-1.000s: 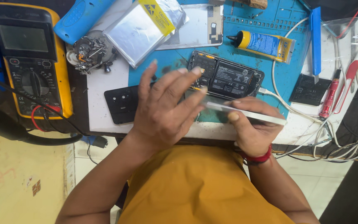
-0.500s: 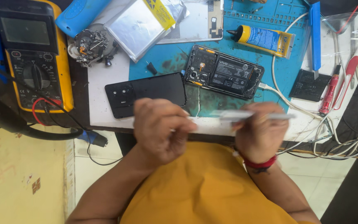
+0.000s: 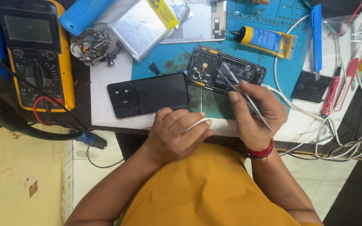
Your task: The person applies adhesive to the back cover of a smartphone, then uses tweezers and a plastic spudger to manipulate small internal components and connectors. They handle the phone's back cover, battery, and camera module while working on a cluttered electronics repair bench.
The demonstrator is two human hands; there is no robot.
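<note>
While the left hand (image 3: 177, 134) stays curled on a white strip (image 3: 197, 124), right-hand fingers (image 3: 248, 106) now raise pinched tweezers (image 3: 241, 94) over the opened phone (image 3: 227, 71).

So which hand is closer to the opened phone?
Right. The right hand holds tweezers whose tips reach over the opened phone. The left hand sits lower, below the black back cover.

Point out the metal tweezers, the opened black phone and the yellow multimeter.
Thin metal tweezers (image 3: 236, 85): head view, on the shaft near the tips.
Opened black phone (image 3: 214, 69): head view, on its exposed inside.
Yellow multimeter (image 3: 38, 74): head view, on the dial.
</note>
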